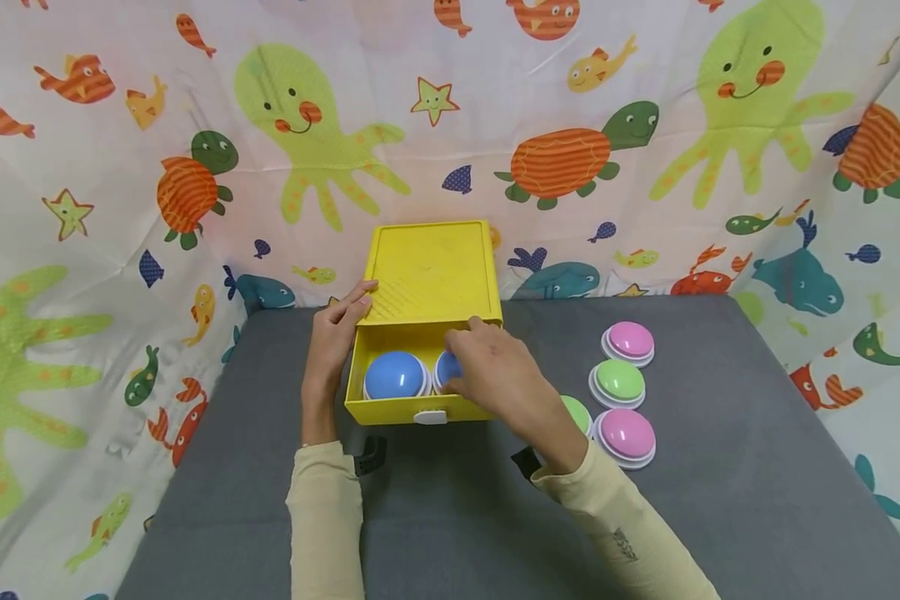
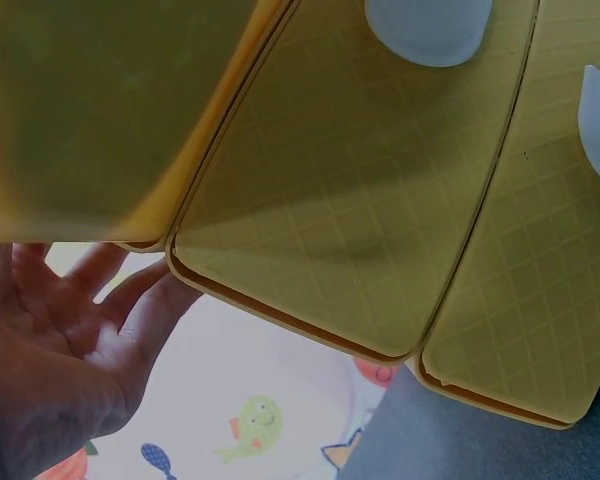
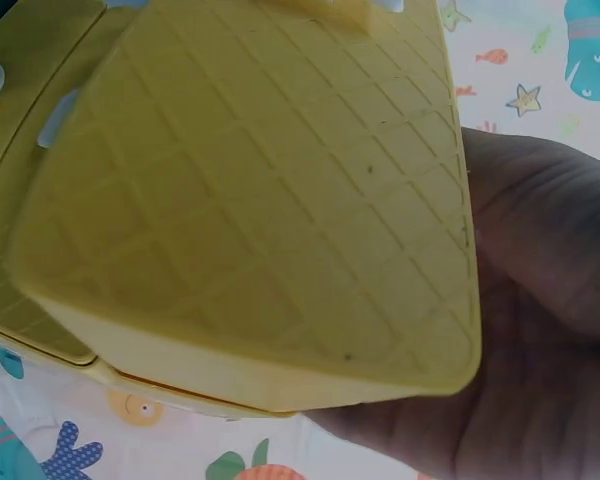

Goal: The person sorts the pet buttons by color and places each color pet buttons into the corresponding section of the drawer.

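A yellow drawer cabinet (image 1: 431, 271) stands near the back of the table, its top drawer (image 1: 397, 410) pulled out by a white handle side toward me. Inside lie two dome-shaped push buttons with white bases: a blue one (image 1: 395, 376) in full view on the left, and a second blue button (image 1: 446, 368) partly covered on the right. My right hand (image 1: 498, 367) reaches over the drawer's right part and grips that second button, its fingertips mostly hidden. At the cabinet's upper left side, my left hand (image 1: 335, 333) rests with fairly straight fingers against the edge.
Right of the cabinet, several push buttons lie on the grey table (image 1: 720, 500): a pink one (image 1: 628, 342), a green one (image 1: 619, 381), a nearer pink one (image 1: 627, 435) and another green one (image 1: 574, 412) partly behind my right wrist. A sea-animal curtain (image 1: 450, 183) hangs behind.
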The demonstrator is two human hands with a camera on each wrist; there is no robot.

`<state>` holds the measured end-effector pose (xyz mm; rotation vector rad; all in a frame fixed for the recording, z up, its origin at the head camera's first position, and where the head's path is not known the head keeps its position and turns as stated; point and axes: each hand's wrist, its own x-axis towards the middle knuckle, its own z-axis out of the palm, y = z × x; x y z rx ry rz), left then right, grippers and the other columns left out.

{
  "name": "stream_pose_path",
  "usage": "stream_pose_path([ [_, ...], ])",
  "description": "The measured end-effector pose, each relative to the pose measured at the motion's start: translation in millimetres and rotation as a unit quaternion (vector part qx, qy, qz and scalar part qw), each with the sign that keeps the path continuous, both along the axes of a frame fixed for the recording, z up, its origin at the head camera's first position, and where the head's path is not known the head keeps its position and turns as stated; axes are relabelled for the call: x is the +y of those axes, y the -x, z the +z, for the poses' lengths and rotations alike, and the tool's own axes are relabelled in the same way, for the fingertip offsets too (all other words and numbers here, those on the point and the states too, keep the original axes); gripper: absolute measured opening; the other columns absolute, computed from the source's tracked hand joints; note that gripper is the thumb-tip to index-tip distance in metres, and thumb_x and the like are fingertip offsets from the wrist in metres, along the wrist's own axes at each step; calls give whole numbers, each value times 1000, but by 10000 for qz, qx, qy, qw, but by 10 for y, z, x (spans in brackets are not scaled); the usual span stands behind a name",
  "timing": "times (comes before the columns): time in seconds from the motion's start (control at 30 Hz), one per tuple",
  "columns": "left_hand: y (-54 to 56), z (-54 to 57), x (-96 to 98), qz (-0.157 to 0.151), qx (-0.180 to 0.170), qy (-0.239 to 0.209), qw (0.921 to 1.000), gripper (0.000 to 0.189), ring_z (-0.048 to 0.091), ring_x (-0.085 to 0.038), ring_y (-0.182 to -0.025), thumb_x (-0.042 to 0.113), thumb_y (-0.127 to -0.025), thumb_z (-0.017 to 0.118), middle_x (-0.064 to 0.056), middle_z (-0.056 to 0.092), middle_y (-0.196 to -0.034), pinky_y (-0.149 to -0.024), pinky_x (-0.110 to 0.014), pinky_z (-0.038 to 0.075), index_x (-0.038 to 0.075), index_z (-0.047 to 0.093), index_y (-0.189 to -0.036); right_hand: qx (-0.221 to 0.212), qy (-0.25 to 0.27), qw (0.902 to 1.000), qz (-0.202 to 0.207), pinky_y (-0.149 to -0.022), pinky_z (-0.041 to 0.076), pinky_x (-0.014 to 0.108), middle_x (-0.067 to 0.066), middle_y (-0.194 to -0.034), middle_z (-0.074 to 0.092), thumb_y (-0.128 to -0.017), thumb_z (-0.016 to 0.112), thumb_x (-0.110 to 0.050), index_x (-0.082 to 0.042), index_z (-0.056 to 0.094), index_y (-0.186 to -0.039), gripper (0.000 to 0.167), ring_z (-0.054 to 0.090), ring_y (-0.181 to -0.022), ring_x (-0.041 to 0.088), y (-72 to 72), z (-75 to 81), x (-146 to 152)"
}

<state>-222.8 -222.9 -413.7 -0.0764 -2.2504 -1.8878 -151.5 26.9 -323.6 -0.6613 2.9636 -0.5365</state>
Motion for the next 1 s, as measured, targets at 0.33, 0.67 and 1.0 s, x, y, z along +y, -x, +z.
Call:
stream_pose_path([
  [0.33,-2,1,-1,42,-14,54,10000,46,44,-8,-153,45,-106,59,4,59,-155,-126,-41,40,20,66,-143,2652,3726,8892,-114,-85,64,30,10,-99,69,-88,81,-5,-3,77,-106,18,67,-89,21,-346,-327,88],
  [0.67,34,20,-4,52,27,56,10000,46,44,-9,-153,45,-106,59,3,60,-154,-128,-40,35,19,67,-143,3247,3833,8642,286,-71,62,22,3,-90,78,-84,83,-1,-7,80,-98,15,74,-75,12,-668,-907,58],
  [1.0,3,16,15,52,-49,76,9999,46,44,-9,-153,45,-106,59,2,59,-155,-128,-40,36,19,66,-144,3608,3016,8822,223,-70,63,27,5,-88,76,-77,91,-4,-6,83,-95,20,75,-74,14,-609,-957,-36],
])
